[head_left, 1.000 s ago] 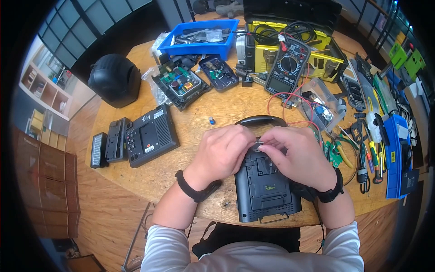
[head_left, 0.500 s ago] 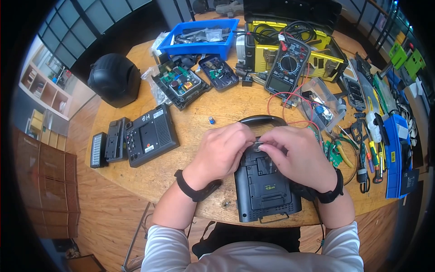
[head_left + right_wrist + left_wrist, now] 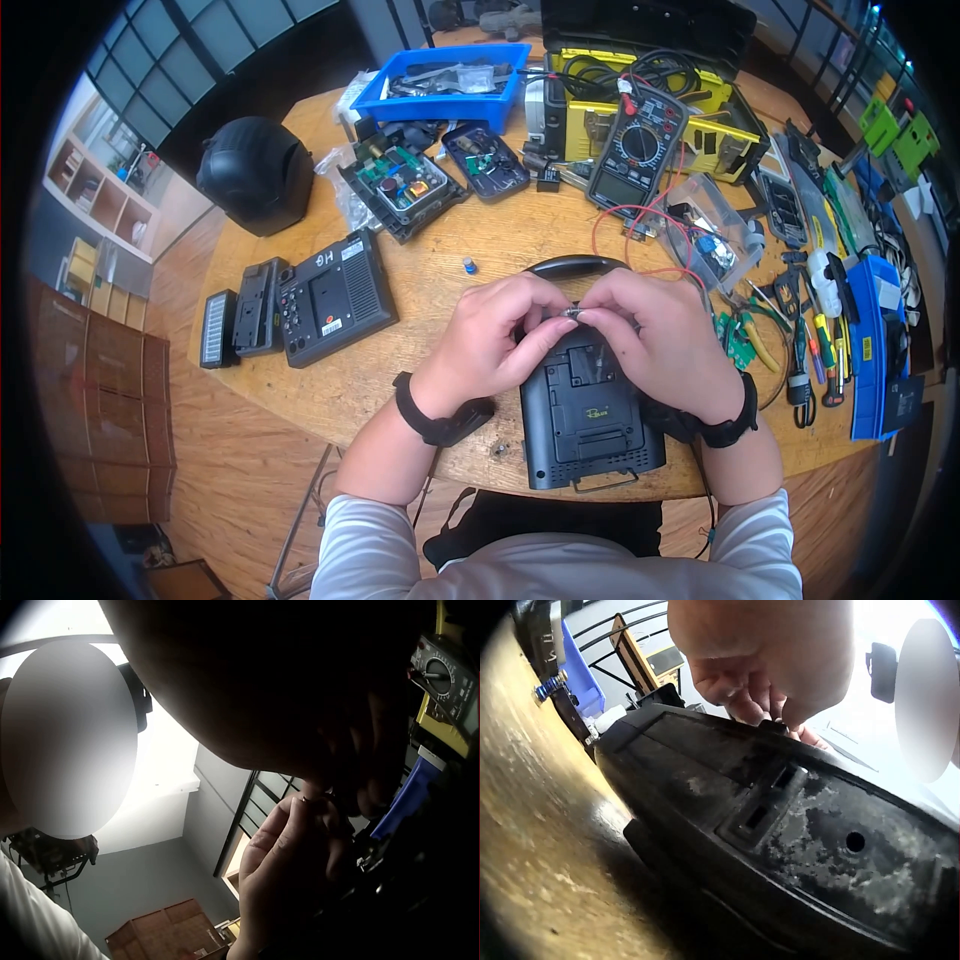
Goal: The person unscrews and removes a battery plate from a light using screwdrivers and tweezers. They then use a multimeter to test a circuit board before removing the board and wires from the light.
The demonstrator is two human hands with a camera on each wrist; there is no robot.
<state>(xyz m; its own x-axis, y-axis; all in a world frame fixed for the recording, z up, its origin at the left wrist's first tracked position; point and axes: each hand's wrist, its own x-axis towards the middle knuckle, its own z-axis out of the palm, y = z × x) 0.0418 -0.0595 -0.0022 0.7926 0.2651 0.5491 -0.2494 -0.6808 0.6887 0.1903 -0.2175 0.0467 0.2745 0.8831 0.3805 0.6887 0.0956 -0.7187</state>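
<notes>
A black boxy device with a carrying handle lies at the front of the wooden table, yellow lettering facing up. Over its handle end, my left hand and right hand meet fingertip to fingertip. Between them both pinch a small shiny metal part, mostly covered by the fingers, so its kind cannot be told. In the left wrist view the left hand is above the device's scuffed side. The right wrist view is dark, with the left hand beneath the right.
A small blue-topped part stands left of the handle. Further left lie a black panel unit and an opened circuit housing. Behind are a blue tray, a multimeter and a clear box; tools crowd the right.
My left hand has turned, bringing its thumb into sight against the small metal part. The right hand stays nearly in place, and the device lies where it was.
</notes>
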